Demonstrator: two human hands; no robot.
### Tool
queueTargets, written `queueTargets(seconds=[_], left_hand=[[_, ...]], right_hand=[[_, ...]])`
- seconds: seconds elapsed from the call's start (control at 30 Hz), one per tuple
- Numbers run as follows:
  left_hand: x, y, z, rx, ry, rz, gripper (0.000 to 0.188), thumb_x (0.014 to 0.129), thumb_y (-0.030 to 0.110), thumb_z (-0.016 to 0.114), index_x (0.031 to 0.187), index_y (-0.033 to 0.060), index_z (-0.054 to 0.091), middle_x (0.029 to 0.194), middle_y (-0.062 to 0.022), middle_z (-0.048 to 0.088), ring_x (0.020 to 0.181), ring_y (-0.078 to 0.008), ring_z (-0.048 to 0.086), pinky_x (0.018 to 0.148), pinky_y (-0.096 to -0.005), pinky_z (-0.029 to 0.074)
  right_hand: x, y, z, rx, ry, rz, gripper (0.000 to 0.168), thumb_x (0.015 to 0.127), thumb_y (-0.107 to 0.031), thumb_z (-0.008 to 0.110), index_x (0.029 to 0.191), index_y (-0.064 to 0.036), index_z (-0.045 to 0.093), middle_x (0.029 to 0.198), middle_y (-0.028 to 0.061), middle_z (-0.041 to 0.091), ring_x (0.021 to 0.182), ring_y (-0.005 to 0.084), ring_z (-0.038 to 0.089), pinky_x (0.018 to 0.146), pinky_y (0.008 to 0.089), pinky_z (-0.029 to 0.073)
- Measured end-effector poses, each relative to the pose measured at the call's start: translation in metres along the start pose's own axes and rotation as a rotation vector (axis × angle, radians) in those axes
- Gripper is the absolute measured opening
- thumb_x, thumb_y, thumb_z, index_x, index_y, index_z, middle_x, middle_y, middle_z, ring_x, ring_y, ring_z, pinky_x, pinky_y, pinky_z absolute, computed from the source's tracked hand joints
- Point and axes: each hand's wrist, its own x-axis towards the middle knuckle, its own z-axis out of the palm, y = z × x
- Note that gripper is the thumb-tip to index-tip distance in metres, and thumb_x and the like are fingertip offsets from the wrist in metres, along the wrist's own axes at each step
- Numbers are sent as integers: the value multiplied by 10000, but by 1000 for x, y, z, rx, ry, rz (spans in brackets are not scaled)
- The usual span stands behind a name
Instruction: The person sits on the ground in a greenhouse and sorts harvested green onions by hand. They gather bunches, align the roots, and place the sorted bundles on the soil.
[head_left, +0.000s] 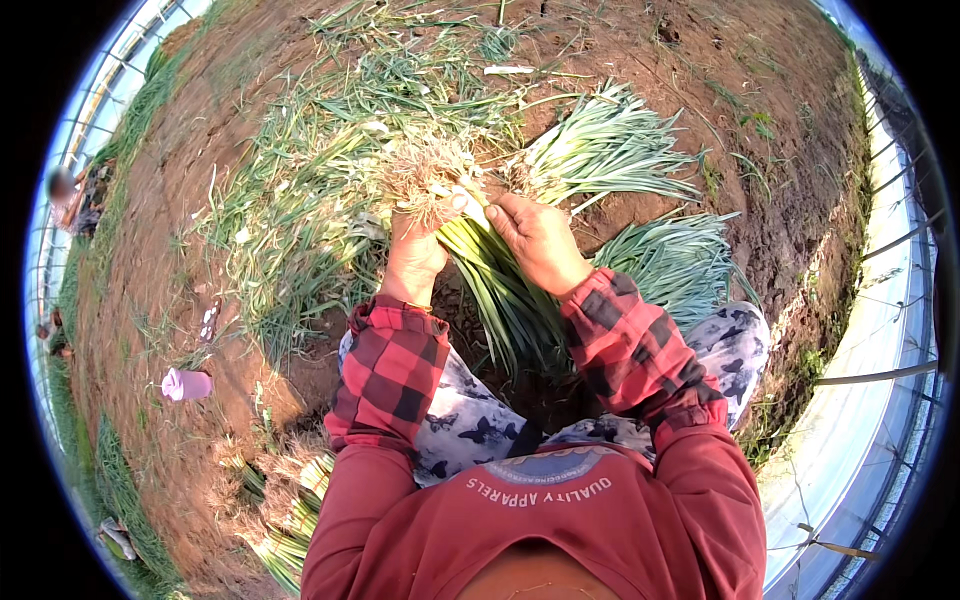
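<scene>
A bunch of green onions or similar leafy alliums (499, 281) lies across both hands, its pale roots up and its long green leaves hanging down between the knees. My left hand (415, 251) is closed around the root end, with dry roots spilling over its fingers. My right hand (538, 238) holds the pale stems from the other side, thumb and forefinger together. Just beyond the right hand lies a pile of green leafy plants (611, 146) with its roots towards the bunch. Another green pile (671, 262) lies beside the right forearm.
Stripped leaves and peelings (322, 180) cover the soil ahead and to the left. Rooted bundles (289, 502) lie at the lower left, near a pink lidded cup (186, 384). Plastic sheeting (862, 322) runs along the right. A person (75, 202) sits far off at the left edge.
</scene>
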Motion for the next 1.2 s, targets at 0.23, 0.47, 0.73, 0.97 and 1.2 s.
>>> queueTargets(seconds=[0.23, 0.47, 0.73, 0.97, 1.2], left_hand=[[-4, 13, 13, -44, -262, -84, 422, 753, 34, 666, 1150, -5, 527, 1074, -130, 615, 988, -224, 597, 858, -331, 487], [-4, 9, 20, -22, -173, -65, 458, 721, 25, 668, 1155, -6, 526, 1058, -116, 606, 1003, -236, 587, 887, -350, 469], [-1, 3, 7, -62, -142, -3, 437, 735, 62, 670, 1135, 27, 496, 932, -79, 589, 917, -223, 573, 836, -351, 475], [3, -5, 12, -15, -215, -40, 691, 718, 204, 702, 1295, 26, 366, 1053, -95, 555, 991, -253, 534, 987, -411, 364], [-6, -1, 6, 32, -103, -196, 647, 698, 136, 671, 1270, 30, 387, 958, -91, 551, 841, -209, 554, 818, -368, 457]], right_hand=[[2, 10, 10, 701, -108, 176, 345, 960, -158, 437, 1257, 14, 469, 1142, 60, 572, 1040, 105, 494, 912, 258, 391], [3, 23, 27, 630, 26, 97, 307, 945, -171, 464, 1199, -4, 508, 1092, 102, 594, 1026, 163, 540, 897, 275, 407], [5, 8, 0, -97, -118, 65, 436, 814, -302, 653, 1116, -2, 555, 1061, 185, 596, 1001, 315, 562, 814, 378, 449], [-1, 40, 25, 633, -458, 204, 340, 619, -79, 727, 930, -1, 613, 769, 43, 619, 736, 111, 551, 699, 284, 454], [0, 42, 26, 794, -754, 276, 518, 692, -234, 764, 1131, -42, 566, 904, -12, 587, 872, 108, 513, 795, 261, 420]])
